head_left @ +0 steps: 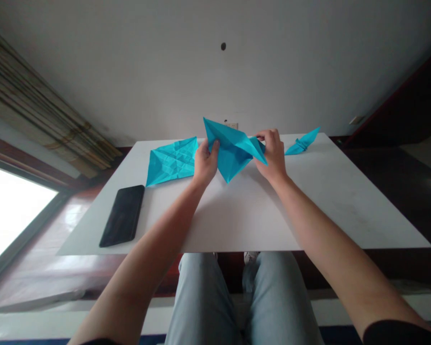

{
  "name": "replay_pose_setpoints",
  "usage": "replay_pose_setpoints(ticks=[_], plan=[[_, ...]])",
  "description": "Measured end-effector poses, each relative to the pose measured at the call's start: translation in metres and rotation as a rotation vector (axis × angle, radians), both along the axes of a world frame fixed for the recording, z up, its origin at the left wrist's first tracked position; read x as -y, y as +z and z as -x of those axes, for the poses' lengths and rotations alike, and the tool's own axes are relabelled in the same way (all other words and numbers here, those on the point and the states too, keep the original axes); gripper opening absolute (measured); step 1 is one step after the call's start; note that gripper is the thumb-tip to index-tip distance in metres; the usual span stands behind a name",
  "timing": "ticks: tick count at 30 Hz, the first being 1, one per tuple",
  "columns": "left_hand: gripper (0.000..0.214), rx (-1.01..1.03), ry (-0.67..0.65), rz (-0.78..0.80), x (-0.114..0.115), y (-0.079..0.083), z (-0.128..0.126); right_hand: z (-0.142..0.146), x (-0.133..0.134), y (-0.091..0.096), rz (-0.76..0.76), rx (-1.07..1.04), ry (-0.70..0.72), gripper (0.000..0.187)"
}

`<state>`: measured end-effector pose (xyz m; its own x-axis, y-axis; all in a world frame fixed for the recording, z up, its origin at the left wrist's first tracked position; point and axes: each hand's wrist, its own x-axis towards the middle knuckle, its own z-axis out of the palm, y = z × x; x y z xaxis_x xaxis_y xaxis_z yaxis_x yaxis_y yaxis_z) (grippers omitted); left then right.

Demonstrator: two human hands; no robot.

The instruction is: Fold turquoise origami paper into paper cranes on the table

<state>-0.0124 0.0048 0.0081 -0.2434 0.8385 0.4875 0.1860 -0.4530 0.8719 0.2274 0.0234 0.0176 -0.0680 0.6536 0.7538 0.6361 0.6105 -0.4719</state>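
A partly folded sheet of blue origami paper [232, 148] is held up above the middle of the table between both hands. My left hand [206, 163] pinches its left side, thumb on the near face. On the other side, my right hand [272, 152] grips the narrower, creased end; some of those fingers are hidden behind the paper. Left of my left hand lies a blue sheet [172, 162] opened out, covered in a grid of creases. Beyond my right hand rests a folded blue paper figure [303, 143] with a pointed wing-like tip.
A black smartphone [122, 215] lies at the left of the white table [345, 211], close to its front edge. Behind the table stands a pale wall with a socket [233, 126]. My legs are under the front edge.
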Motion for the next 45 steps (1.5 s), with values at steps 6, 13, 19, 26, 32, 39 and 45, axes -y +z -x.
replay_pose_setpoints(ticks=[6, 13, 19, 26, 32, 39, 45], plan=[[0.039, 0.013, 0.069, 0.022, -0.007, -0.001, 0.012, -0.006, -0.009, -0.001, 0.022, -0.078, 0.004, 0.018], [0.022, -0.093, 0.193, 0.018, -0.007, 0.004, 0.026, -0.007, -0.018, -0.005, 0.227, -0.204, -0.066, 0.04], [0.015, -0.081, 0.25, 0.076, -0.014, 0.003, 0.044, -0.013, -0.023, -0.008, 0.37, -0.235, 0.155, 0.048], [0.023, -0.049, 0.225, 0.107, -0.013, -0.001, 0.047, -0.014, -0.038, -0.031, 0.52, -0.444, 0.243, 0.051], [0.028, -0.153, 0.374, 0.307, -0.02, 0.02, 0.098, -0.019, -0.031, -0.019, 0.41, -0.409, -0.036, 0.025], [0.043, -0.681, 0.56, 0.566, -0.024, 0.049, 0.18, -0.062, -0.037, -0.012, 0.243, -0.248, -0.681, 0.058], [0.054, -1.116, 0.372, 0.448, -0.008, 0.04, 0.124, -0.09, -0.039, -0.034, 0.451, -0.212, -0.749, 0.055]])
